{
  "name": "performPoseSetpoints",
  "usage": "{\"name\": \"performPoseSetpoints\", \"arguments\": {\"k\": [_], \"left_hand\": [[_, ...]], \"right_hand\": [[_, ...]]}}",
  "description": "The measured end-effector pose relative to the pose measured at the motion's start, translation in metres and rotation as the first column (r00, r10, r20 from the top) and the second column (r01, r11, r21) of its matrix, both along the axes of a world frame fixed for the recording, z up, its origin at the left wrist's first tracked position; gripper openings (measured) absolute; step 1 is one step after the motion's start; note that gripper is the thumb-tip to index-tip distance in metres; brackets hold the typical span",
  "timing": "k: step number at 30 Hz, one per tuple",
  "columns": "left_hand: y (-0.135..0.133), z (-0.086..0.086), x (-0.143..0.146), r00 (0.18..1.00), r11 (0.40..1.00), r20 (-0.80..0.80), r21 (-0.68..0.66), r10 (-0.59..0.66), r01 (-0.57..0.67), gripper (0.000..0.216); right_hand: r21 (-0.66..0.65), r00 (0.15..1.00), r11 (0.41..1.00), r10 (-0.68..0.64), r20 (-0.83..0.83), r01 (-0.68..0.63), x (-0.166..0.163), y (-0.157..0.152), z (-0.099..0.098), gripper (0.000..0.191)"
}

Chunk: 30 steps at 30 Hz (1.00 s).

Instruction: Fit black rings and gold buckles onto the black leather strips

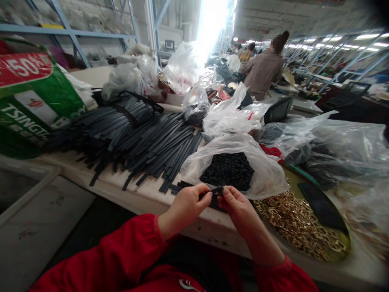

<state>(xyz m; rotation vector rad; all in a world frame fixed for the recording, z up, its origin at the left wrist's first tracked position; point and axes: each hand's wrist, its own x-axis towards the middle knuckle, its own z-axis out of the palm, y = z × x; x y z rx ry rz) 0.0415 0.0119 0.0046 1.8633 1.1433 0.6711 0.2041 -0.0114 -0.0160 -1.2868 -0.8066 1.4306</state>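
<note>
Between thumb and fingers my left hand pinches a narrow black strap close to its end. My right hand is closed at the strap's tip on a small dark piece, too small to make out fully. Both hands are close together above the table's front edge. Just behind them an open clear plastic bag holds many small black loops. To the left lies a spread of loose black straps, beside a tied bundle of straps.
A yellowish tray at right bears gold metal buckles and a dark phone-like slab. Plastic bags crowd the table's back. A green printed bag stands at left, above a pale bin. A person is further back.
</note>
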Motion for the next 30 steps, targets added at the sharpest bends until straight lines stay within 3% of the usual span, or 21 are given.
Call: {"name": "performPoseSetpoints", "arguments": {"k": [2,5,10,18,23,30], "left_hand": [[-0.007,-0.002,-0.003,0.997,0.999,-0.071,0.051,-0.003,0.007,0.022],[-0.016,-0.005,-0.01,0.987,0.998,-0.163,0.061,-0.016,0.027,0.022],[-0.026,-0.002,-0.022,0.97,0.994,-0.221,0.019,-0.1,0.107,0.024],[-0.033,0.001,-0.025,0.963,0.976,-0.174,-0.106,-0.205,0.188,0.025],[-0.032,-0.004,-0.022,0.953,0.947,-0.116,-0.196,-0.279,0.254,0.027],[-0.031,-0.006,-0.028,0.965,0.932,0.055,-0.252,-0.255,0.261,0.027]], "right_hand": [[0.031,1.0,0.999,-0.019,-0.001,0.019,-0.011,-0.012,-0.003,0.03],[0.119,0.99,0.993,-0.004,0.138,-0.013,-0.017,-0.022,-0.006,0.029],[0.198,0.948,0.964,0.114,0.296,-0.178,-0.016,-0.035,-0.002,0.023],[0.074,0.991,0.991,0.101,0.085,-0.107,-0.019,-0.044,-0.004,0.025],[-0.031,0.979,0.979,0.204,0.013,-0.203,-0.02,-0.046,-0.011,0.026],[-0.071,0.993,0.995,0.066,-0.1,-0.074,-0.024,-0.049,-0.022,0.023]]}}
